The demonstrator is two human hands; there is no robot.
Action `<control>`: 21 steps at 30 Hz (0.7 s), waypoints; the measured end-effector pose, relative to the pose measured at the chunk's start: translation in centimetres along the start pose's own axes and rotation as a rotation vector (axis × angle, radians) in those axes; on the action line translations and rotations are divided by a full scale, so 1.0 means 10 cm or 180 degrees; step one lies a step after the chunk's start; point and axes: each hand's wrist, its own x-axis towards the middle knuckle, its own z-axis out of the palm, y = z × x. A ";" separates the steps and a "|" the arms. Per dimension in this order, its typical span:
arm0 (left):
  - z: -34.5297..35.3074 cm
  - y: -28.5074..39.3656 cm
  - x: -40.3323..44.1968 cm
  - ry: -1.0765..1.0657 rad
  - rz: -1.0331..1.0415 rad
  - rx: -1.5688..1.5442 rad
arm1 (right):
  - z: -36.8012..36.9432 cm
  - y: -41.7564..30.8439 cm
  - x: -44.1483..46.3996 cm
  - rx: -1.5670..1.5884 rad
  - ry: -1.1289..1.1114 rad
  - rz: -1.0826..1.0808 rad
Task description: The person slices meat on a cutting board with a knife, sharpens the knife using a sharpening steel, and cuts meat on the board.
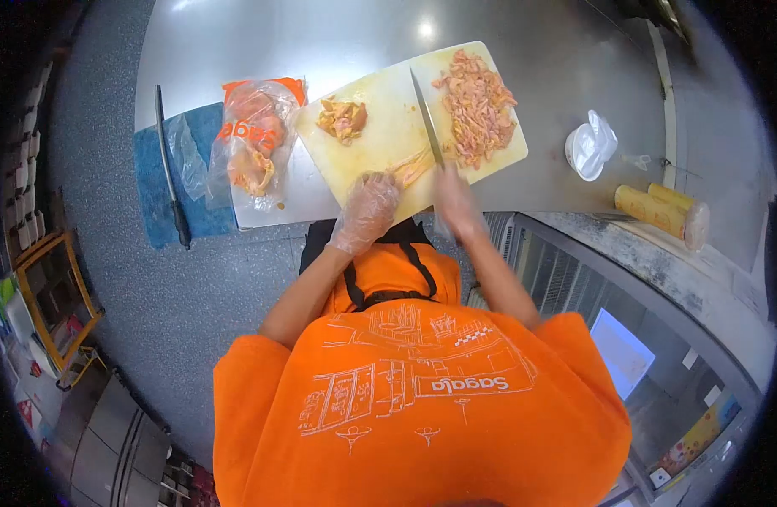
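My left hand, in a clear plastic glove, is closed on a strip of raw meat at the near side of the white cutting board. My right hand, blurred by motion, grips a long knife, its blade pointing away across the board, just right of the strip. A pile of sliced raw meat covers the board's right end. Toward the left lies a smaller uncut piece of meat. Beside the board, a clear plastic bag with orange print holds more raw meat.
A sharpening steel lies on a blue towel at the counter's left. Farther right are a white container with a crumpled bag and rolls of yellowish film. The metal counter's near edge runs close to my waist.
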 end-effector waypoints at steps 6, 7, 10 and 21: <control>0.00 0.01 -0.10 -0.0100 0.0124 0.0281 | 0.02 -0.55 1.50 -0.0281 0.0996 -0.1199; 0.00 0.01 -0.09 -0.0199 0.0084 0.0347 | 0.23 -0.11 1.75 -0.0485 0.1404 -0.2015; -0.05 -0.05 -0.11 0.0652 -0.0143 -0.0976 | 0.11 0.03 1.18 -0.0305 0.1379 -0.2102; 0.10 -0.01 0.18 0.0469 -0.1116 -0.0862 | 0.00 0.79 -0.26 -0.0223 0.0217 -0.0416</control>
